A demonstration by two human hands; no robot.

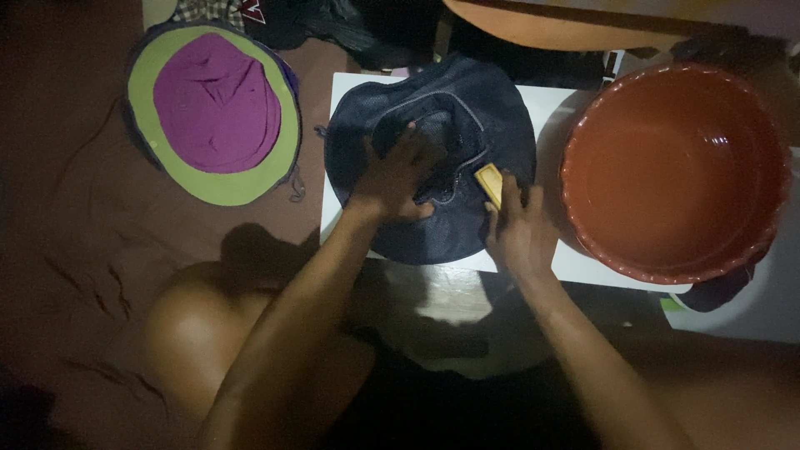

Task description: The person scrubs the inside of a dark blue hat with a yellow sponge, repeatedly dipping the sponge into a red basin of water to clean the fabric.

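Denim garment [450, 133] lay limp, prob. heavy on bench [550, 108], pinned by flat-open left hand [400, 179]; right hand [521, 233] w/ grip closed on slippery soap bar [490, 183].

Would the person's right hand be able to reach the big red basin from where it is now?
Probably yes. The right hand, holding a yellow soap bar on the dark garment, sits just beside the red basin, with nothing between them.

Dark navy garment [450, 125], yellow soap bar [489, 182], reddish-brown basin [583, 167], purple cloth [218, 104] in green-rimmed basket [142, 75].
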